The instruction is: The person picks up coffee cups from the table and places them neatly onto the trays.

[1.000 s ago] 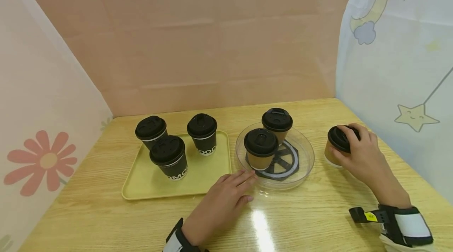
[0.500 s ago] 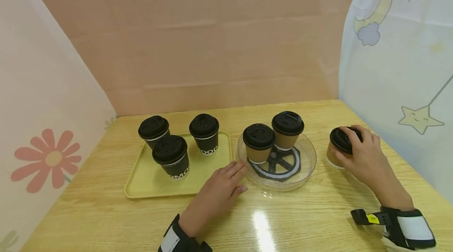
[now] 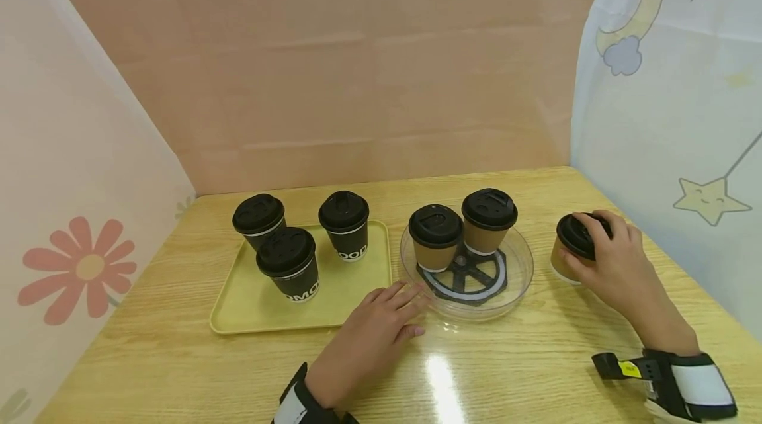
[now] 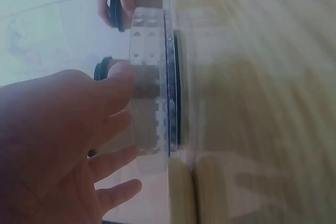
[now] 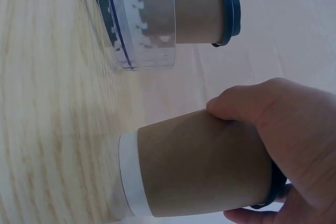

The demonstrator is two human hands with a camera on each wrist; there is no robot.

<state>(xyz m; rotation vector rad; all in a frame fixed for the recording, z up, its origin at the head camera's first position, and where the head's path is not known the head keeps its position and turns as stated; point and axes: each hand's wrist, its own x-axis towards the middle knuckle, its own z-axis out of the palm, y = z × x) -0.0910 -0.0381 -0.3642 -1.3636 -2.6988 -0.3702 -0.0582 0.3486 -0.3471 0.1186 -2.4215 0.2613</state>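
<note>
On the right, my right hand [image 3: 619, 272] grips a brown paper coffee cup [image 5: 199, 166] near its black lid. The cup stands on the table, upright. My left hand [image 3: 375, 331] reaches with outstretched fingers to the near-left rim of a clear round dish [image 3: 522, 278]; the left wrist view shows the fingers [image 4: 122, 192] at its wall, holding nothing. Inside the dish, on a dark wheel-shaped base, stand two brown lidded cups: the left cup [image 3: 434, 258] and the right cup [image 3: 483, 241], side by side. The contact at the rim is partly blurred.
Left of the dish lies a yellow tray [image 3: 357, 298] bearing black lidded cups, among them a front cup [image 3: 297, 284] and a right cup [image 3: 350, 244]. The wooden table [image 3: 178, 371] is bounded by a hanging peach cloth [image 3: 369, 100] behind and pale cloths at both sides.
The cups in the dish have turned clockwise as seen from above: the left one backward, the other rightward and forward. My left hand drew back left, then returned to the rim. My right hand stays put.
</note>
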